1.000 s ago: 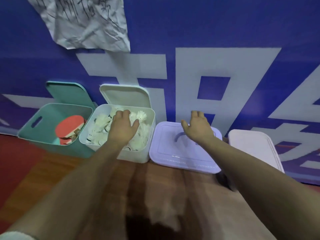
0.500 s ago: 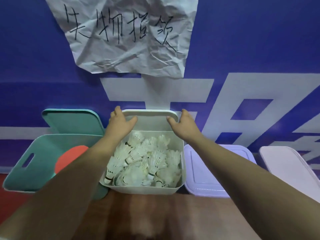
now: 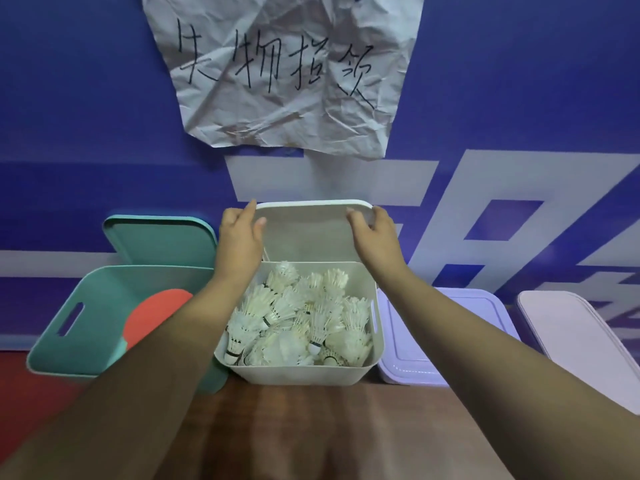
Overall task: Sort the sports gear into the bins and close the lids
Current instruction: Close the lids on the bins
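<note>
Both hands grip the white lid [image 3: 311, 233] standing behind the bin [image 3: 304, 370] of shuttlecocks [image 3: 298, 323]. The left hand [image 3: 239, 237] curls round its left edge, the right hand [image 3: 375, 233] round its right.

A crumpled sheet of paper [image 3: 287, 126], bearing handwritten black characters [image 3: 258, 69], is hanging on a blue banner [image 3: 76, 98] that is filling the background. Large white printed lettering [image 3: 491, 181] is running across the banner's lower half. A brown wooden surface [image 3: 346, 431] is lying in the foreground, with a red strip [image 3: 20, 393] showing at its left.
</note>
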### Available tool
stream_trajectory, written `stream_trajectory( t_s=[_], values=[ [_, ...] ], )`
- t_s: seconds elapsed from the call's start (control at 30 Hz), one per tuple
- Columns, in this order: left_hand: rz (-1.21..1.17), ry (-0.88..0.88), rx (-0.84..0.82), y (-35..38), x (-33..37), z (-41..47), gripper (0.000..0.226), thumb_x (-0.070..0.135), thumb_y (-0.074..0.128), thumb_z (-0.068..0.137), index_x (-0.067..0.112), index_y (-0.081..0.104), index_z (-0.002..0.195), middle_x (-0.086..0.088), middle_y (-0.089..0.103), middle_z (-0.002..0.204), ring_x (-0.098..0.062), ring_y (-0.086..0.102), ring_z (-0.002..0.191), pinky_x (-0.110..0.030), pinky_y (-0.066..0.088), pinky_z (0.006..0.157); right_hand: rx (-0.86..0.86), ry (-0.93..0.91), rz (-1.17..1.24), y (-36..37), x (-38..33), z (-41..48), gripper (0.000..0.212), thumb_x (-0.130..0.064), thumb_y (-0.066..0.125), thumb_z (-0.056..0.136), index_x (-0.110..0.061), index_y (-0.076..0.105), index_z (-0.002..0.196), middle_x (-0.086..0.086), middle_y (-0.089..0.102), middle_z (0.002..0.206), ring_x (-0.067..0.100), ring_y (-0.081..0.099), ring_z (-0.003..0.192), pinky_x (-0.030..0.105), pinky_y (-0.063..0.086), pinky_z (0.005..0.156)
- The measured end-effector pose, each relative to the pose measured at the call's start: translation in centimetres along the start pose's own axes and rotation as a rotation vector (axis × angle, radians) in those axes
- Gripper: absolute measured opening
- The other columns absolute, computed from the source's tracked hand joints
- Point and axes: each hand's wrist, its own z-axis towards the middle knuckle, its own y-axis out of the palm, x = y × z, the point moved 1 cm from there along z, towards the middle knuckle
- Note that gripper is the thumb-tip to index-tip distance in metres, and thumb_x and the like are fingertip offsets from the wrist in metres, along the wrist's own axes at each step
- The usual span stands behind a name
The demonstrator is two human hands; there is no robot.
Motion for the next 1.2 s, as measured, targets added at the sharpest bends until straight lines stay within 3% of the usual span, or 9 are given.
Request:
stream_trajectory(
  t_s=[0.13, 0.33, 0.47, 0.57, 0.73, 0.8, 1.0, 1.13, 1.2],
  values=[
    [0.012, 0.125, 0.162, -3.8, 2.9, -1.3, 0.023, 0.021, 0.055, 0.097, 0.012, 0.067, 0.115, -0.013, 0.050, 0.097, -0.031, 0.054, 0.088, -0.038, 0.047, 0.085, 0.041, -0.039, 0.153, -3.5, -2.3, -3.2, 0.056, -0.049, 0.049, 0.091, -0.022, 0.043, 0.140, -0.005, 0.047, 0.137, 0.013, 0.046, 0.126, 0.032, 0.037, 0.099],
    [-0.125, 0.297, 0.234, -7.4, 9.5, -7.5, 0.015, 0.016, 0.054, 0.095, 0.011, 0.067, 0.102, -0.004, 0.064, 0.109, -0.027, 0.057, 0.100, -0.033, 0.043, 0.091, -0.095, 0.108, 0.562, -6.3, -1.7, -8.3, 0.068, -0.057, 0.063, 0.076, -0.031, 0.044, 0.137, -0.007, 0.054, 0.136, 0.010, 0.053, 0.127, 0.042, 0.040, 0.111],
    [-0.124, 0.434, 0.201, -7.8, 13.4, -14.0, 0.019, 0.016, 0.049, 0.089, 0.020, 0.065, 0.099, 0.003, 0.068, 0.104, -0.022, 0.062, 0.106, -0.052, 0.045, 0.087, -0.138, 0.312, 1.124, -7.1, -1.0, -12.3, 0.054, -0.025, 0.069, 0.090, -0.005, 0.044, 0.134, 0.013, 0.058, 0.110, 0.030, 0.064, 0.111, 0.044, 0.054, 0.095],
    [-0.060, 0.528, 0.201, -7.5, 14.5, -18.3, 0.021, 0.013, 0.051, 0.090, 0.012, 0.070, 0.100, 0.001, 0.070, 0.105, -0.021, 0.062, 0.109, -0.047, 0.044, 0.089, -0.178, 0.367, 1.200, -7.4, -0.1, -14.2, 0.045, -0.008, 0.067, 0.089, 0.006, 0.048, 0.128, 0.026, 0.059, 0.118, 0.043, 0.067, 0.101, 0.044, 0.060, 0.070],
    [0.069, 0.613, 0.037, -8.3, 13.9, -23.1, 0.034, 0.043, 0.049, 0.095, 0.018, 0.070, 0.103, 0.006, 0.068, 0.108, -0.014, 0.057, 0.110, -0.037, 0.036, 0.094, -0.227, 0.460, 1.155, -8.7, 2.4, -17.2, 0.023, 0.008, 0.050, 0.089, 0.008, 0.055, 0.112, 0.023, 0.063, 0.104, 0.039, 0.071, 0.086, 0.044, 0.059, 0.069],
    [0.010, 0.506, -0.052, -9.1, 12.7, -24.1, 0.038, 0.050, 0.048, 0.093, 0.021, 0.068, 0.108, 0.008, 0.066, 0.114, -0.011, 0.054, 0.115, -0.036, 0.034, 0.100, -0.200, 0.488, 1.050, -9.1, 3.7, -17.7, 0.024, 0.004, 0.048, 0.091, 0.006, 0.056, 0.114, 0.019, 0.068, 0.100, 0.033, 0.070, 0.083, 0.041, 0.058, 0.070],
    [0.192, 0.025, 0.146, -11.5, 4.9, -22.1, 0.040, 0.038, 0.060, 0.085, 0.020, 0.059, 0.121, -0.007, 0.054, 0.121, -0.032, 0.047, 0.116, -0.044, 0.035, 0.100, -0.098, 0.391, 0.724, -10.0, 7.5, -16.9, 0.028, -0.010, 0.046, 0.099, -0.011, 0.065, 0.120, 0.008, 0.071, 0.112, 0.026, 0.066, 0.098, 0.038, 0.055, 0.080],
    [0.036, -0.460, -0.087, -10.9, 0.5, -20.8, 0.067, 0.039, 0.064, 0.088, 0.010, 0.036, 0.141, -0.019, 0.044, 0.138, -0.038, 0.043, 0.125, -0.043, 0.036, 0.100, -0.118, 0.368, 0.574, -8.5, 9.0, -16.7, 0.030, -0.015, 0.045, 0.098, -0.027, 0.071, 0.109, 0.000, 0.075, 0.107, 0.024, 0.069, 0.100, 0.045, 0.054, 0.090],
    [-0.071, -0.521, -0.188, -10.3, -1.8, -20.0, 0.059, 0.035, 0.064, 0.089, 0.007, 0.042, 0.136, -0.016, 0.054, 0.133, -0.035, 0.052, 0.119, -0.039, 0.041, 0.092, -0.074, 0.348, 0.499, -7.1, 9.1, -16.1, 0.028, -0.016, 0.049, 0.096, -0.027, 0.071, 0.108, 0.000, 0.074, 0.107, 0.024, 0.069, 0.100, 0.044, 0.055, 0.089]
  ],
)
